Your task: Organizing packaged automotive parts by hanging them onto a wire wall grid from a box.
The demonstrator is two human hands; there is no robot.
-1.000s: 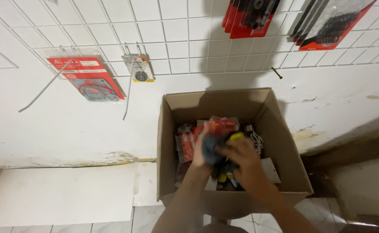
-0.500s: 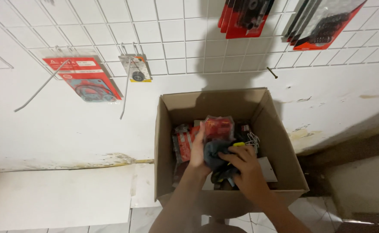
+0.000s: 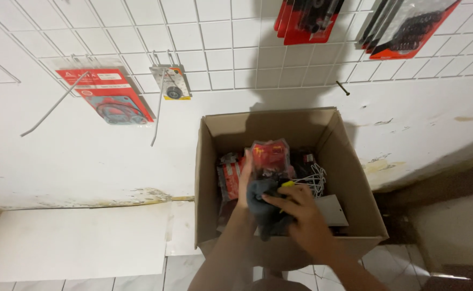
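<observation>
Brown corrugated cardboard box (image 3: 355, 178) stands open-topped on the pale tiled floor (image 3: 139, 277), pushed against a white wall. Head view: both arms reach down into it. Left hand (image 3: 243, 186) lies along the edge of a red blister-packed item (image 3: 270, 156), fingers curled round it, grasping. Right hand (image 3: 301, 218) clenches a dark grey-blue cloth-like bundle (image 3: 266, 215) with a small yellow part (image 3: 286, 184) showing just above the fingers; what the bundle is, cannot tell. More red packets (image 3: 228, 178) and a tangle of white wire hooks (image 3: 314, 180) fill the box around the hands. Above, a white wire grid panel (image 3: 215, 37) carries red carded packets (image 3: 107, 97), a small yellow-edged card (image 3: 171, 83) and further red packs (image 3: 306, 21) at the top.
</observation>
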